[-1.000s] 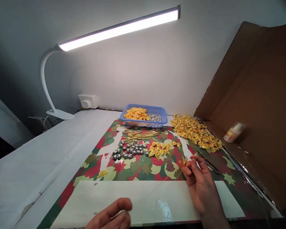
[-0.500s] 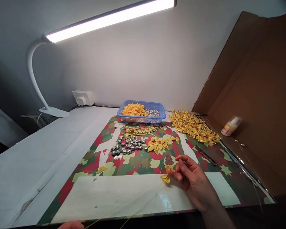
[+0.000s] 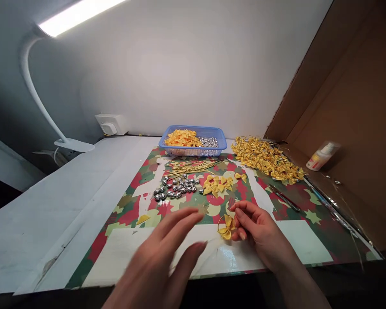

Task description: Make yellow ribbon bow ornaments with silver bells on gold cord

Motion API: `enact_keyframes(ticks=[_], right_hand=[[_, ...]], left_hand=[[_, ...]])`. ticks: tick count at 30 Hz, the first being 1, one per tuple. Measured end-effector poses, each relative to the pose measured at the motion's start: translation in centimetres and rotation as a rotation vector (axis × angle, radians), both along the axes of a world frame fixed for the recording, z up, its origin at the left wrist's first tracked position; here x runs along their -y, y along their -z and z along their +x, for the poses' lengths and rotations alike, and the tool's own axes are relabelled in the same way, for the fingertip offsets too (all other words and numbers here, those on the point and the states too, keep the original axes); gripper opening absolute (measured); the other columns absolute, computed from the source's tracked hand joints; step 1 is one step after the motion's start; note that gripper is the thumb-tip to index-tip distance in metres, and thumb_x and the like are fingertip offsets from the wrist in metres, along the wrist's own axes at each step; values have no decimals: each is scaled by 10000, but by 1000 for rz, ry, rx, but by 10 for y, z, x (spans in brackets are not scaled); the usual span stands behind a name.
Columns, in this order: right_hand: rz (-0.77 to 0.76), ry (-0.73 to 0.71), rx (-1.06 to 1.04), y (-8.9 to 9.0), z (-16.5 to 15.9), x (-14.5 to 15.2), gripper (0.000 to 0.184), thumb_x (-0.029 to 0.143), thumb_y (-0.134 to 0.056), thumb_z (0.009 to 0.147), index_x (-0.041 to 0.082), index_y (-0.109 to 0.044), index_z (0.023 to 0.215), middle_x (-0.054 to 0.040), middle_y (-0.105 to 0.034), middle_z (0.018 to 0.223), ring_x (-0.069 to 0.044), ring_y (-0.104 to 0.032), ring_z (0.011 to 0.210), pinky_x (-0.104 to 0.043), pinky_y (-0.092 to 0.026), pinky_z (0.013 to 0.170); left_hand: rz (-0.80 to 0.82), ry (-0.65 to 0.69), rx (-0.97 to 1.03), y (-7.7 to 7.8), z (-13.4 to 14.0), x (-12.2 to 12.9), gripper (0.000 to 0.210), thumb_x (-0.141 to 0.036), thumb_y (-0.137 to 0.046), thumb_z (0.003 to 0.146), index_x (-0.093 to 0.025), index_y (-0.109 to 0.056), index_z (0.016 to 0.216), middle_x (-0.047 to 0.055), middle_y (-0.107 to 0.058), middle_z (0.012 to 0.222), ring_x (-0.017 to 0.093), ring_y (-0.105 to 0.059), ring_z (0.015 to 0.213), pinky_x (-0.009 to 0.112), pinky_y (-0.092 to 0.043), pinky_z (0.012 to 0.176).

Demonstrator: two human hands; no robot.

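Note:
Between its thumb and fingers, my right hand (image 3: 260,234) pinches a yellow ribbon bow (image 3: 225,228) with a thin looped cord, held above the white strip (image 3: 116,249) near the mat's front edge. My left hand (image 3: 161,253) hovers to the left of it, slightly blurred, its fingers stretched out and thumb apart, with nothing in it. Beyond the hands lie several loose yellow bows (image 3: 215,185). Shiny silver bells or beads (image 3: 176,189) are scattered to their left. Behind these is a bundle of yellow cords (image 3: 193,166).
A blue basket (image 3: 193,151) with yellow ribbon pieces and small silver beads stands at the back. Right of it is a heap of finished-looking bows (image 3: 266,161). Tweezers (image 3: 284,198), a white bottle (image 3: 321,156), a cardboard wall (image 3: 350,98) and a lamp (image 3: 73,146) flank the patterned mat.
My left hand has risen from the bottom edge into the middle, with its fingers apart; the thin cords near it no longer show. My right hand still pinches the bow. The view has shifted.

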State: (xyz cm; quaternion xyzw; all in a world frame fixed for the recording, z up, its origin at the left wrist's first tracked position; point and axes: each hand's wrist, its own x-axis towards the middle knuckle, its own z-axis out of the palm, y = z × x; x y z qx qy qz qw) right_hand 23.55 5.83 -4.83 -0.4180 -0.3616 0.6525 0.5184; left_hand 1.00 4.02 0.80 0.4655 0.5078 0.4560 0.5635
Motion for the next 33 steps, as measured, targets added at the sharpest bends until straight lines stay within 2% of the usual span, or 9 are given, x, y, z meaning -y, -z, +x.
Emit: enact_keyframes(ticks=[2, 4, 8, 11, 13, 17, 22, 28, 33], right_hand=[[20, -12, 26, -1, -1, 0, 391, 513, -747, 851, 163, -635, 986, 64, -559, 668, -40, -508, 497, -204, -504, 598], [37, -24, 50, -2, -1, -1, 382, 515, -721, 873, 160, -632, 986, 67, -540, 628, -53, -521, 511, -205, -494, 604], [60, -25, 89, -5, -1, -2, 380, 521, -695, 886, 160, -636, 988, 77, -503, 547, -71, -519, 501, -187, -448, 557], [71, -24, 110, -5, 0, -3, 376, 527, -686, 886, 166, -632, 977, 78, -506, 571, -60, -472, 467, -181, -429, 505], [77, -23, 123, -5, 1, -4, 366, 521, -689, 884, 167, -632, 960, 76, -507, 606, -52, -455, 467, -177, -431, 491], [87, -40, 120, -5, 3, -5, 352, 505, -693, 888, 162, -645, 954, 64, -531, 640, -49, -472, 486, -175, -440, 507], [95, -68, 29, -12, 1, -1, 344, 501, -685, 903, 168, -646, 983, 55, -547, 655, -43, -503, 491, -163, -402, 506], [141, -123, -94, -30, -8, 8, 270, 451, -670, 931, 188, -643, 985, 65, -535, 646, -42, -461, 480, -189, -450, 539], [160, -147, -127, -43, -10, 7, 256, 438, -687, 923, 187, -654, 962, 75, -502, 601, -39, -436, 464, -190, -470, 541]], left_hand=[[276, 266, -411, -4, 23, -18, 302, -290, -777, 811, -281, -773, 1112, 81, -680, 1294, 347, -581, 1199, 369, -387, 1052], [402, 473, -572, -2, 39, -41, 292, -287, -644, 914, -257, -720, 1195, 107, -655, 1278, 316, -606, 1138, 370, -433, 965], [412, 665, -582, 3, 53, -75, 193, -312, -761, 817, -204, -775, 977, 107, -662, 1087, 297, -621, 999, 339, -470, 820], [397, 815, -553, 0, 57, -84, 190, -317, -858, 701, -227, -799, 858, 67, -669, 1004, 268, -613, 928, 296, -463, 742], [390, 863, -535, -1, 59, -84, 139, -258, -849, 695, -239, -810, 827, 48, -663, 951, 243, -601, 880, 278, -448, 714], [329, 790, -504, 7, 59, -77, 105, -154, -715, 774, -222, -792, 751, 30, -651, 798, 202, -583, 746, 267, -417, 643], [201, 532, -428, 17, 49, -57, 83, -187, -705, 796, -191, -733, 718, 31, -636, 797, 189, -585, 727, 262, -437, 636], [-96, 359, -175, 3, 43, -26, 182, -369, -734, 828, -188, -718, 822, -7, -592, 603, 130, -515, 528, 179, -362, 418], [-287, 325, 132, -5, 42, -15, 327, -476, -830, 746, -155, -807, 805, 4, -640, 611, 62, -426, 505, 133, -376, 469]])
